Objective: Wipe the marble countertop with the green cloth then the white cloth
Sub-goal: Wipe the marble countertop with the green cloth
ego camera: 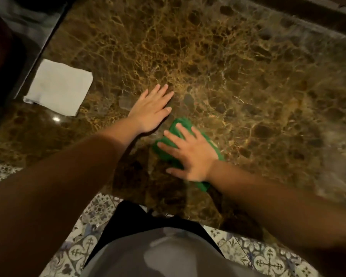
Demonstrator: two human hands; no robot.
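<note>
Right hand (190, 154) pressed flat, ungripped, on green cloth (177, 126) to wipe tabletop (228, 66); left hand (151, 111) spread flat, bracing; white cloth (60, 86) waiting.

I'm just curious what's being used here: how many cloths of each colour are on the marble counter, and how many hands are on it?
Green cloth: 1, under the right hand
White cloth: 1, folded, lying untouched near the counter's left edge
Hands: 2; the left hand lies flat on the bare countertop
Total: 2 cloths and 2 hands, 4 things
</note>
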